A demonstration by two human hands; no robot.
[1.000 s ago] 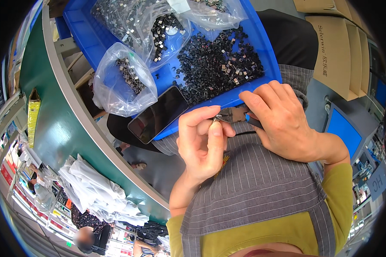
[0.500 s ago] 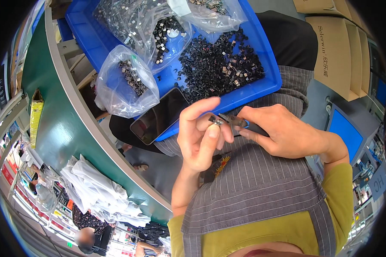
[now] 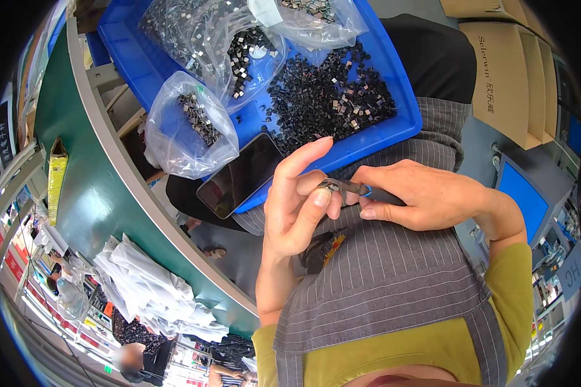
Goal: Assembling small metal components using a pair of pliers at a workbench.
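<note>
My left hand [image 3: 292, 209] pinches a small metal-and-black part [image 3: 328, 184] between thumb and fingers, the index finger stretched up away from it. My right hand [image 3: 429, 195] is closed round the dark handles of small pliers [image 3: 384, 195] with a bit of blue near the joint. The pliers' jaws reach left to the part and appear to touch it; how they sit on it is too small to tell. Just beyond my hands, a blue tray [image 3: 403, 126] holds a heap of small black pieces [image 3: 323, 100], some with metal faces.
Clear plastic bags [image 3: 190, 145] of small parts lie in the tray. A dark phone [image 3: 239, 175] rests at its near left corner. On the left, a green table [image 3: 110, 187] carries white cloth [image 3: 155, 284]. Cardboard boxes [image 3: 507, 84] stand at the far right.
The pliers' jaws have moved left from just beside the small part onto it. My right hand has turned slightly, and both hands stay close together.
</note>
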